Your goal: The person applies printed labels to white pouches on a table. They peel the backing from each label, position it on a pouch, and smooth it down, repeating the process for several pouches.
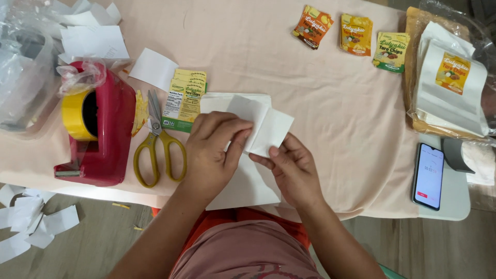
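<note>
My left hand (213, 152) and my right hand (290, 168) together hold a small white rectangular paper sheet (268, 129) over a plain white pouch (248, 186) that lies flat on the table in front of me. The left fingers pinch the sheet's left side, and the right thumb and finger pinch its lower edge. A stack of green and yellow printed labels (184, 101) lies just left of the pouch, beside yellow-handled scissors (157, 142).
A red tape dispenser (101, 129) with a yellow roll stands at the left. Three small snack packets (355, 34) lie at the back. Labelled white pouches (449, 82) are stacked at the right, near a phone (428, 175). White paper scraps (31, 219) litter the floor.
</note>
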